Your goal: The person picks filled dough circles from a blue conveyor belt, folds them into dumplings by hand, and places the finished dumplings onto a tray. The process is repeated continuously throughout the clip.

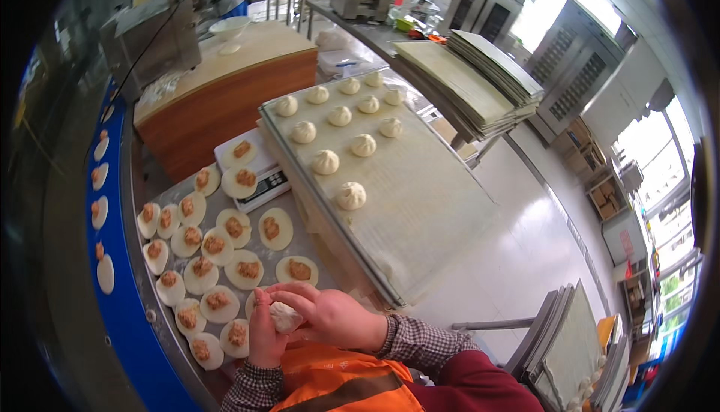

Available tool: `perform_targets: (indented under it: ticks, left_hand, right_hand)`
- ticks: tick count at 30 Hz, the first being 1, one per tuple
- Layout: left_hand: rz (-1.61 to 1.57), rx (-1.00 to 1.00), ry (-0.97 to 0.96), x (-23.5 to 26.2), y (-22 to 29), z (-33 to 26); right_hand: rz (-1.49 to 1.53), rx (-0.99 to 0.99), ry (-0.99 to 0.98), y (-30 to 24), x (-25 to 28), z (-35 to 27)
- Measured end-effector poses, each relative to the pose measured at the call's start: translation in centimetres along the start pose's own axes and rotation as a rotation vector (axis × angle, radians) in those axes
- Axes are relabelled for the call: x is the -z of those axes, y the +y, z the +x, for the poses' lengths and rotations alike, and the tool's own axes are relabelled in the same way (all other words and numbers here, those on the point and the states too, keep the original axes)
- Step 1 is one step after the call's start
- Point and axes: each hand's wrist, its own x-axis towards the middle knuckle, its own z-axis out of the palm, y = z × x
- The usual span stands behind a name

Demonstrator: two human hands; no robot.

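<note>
My left hand [264, 335] and my right hand [330, 314] are pressed together around a white dough bun [285, 316] at the near edge of the metal table [300, 243]. Fingers of both hands pinch its top. In front of them lie several flat round dough wrappers [244, 269], each with a lump of brown meat filling. To the right, a long cloth-lined tray [420, 202] carries several finished pleated buns [350, 195] in rows toward its far end.
A white kitchen scale [259, 175] holds two filled wrappers. A blue conveyor [112, 232] on the left carries more wrappers. Stacked trays [480, 74] sit at back right, others [562, 344] at lower right. A wooden-topped counter [232, 74] and a person stand behind.
</note>
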Motion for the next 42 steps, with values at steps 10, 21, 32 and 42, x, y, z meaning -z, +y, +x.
perform_targets:
  ticks: [10, 21, 32, 42]
  left_hand:
    - [0.18, -0.188, -0.183, -8.1, 0.8, 4.3]
    - [-0.047, -0.256, 0.333, 12.3, 0.7, -7.1]
    - [0.468, -0.507, 0.923, 12.0, 8.8, -12.6]
    - [0.936, -0.288, 1.211, 26.3, 24.6, -10.4]
  right_hand:
    - [-0.023, -0.373, 0.24, 8.5, 18.2, -1.3]
    - [-0.017, -0.623, 0.489, 32.7, 32.6, 7.1]
    - [-0.415, -0.572, 0.687, 37.3, 36.4, 3.0]
    - [-0.42, -0.335, 0.37, 19.6, 28.2, 6.4]
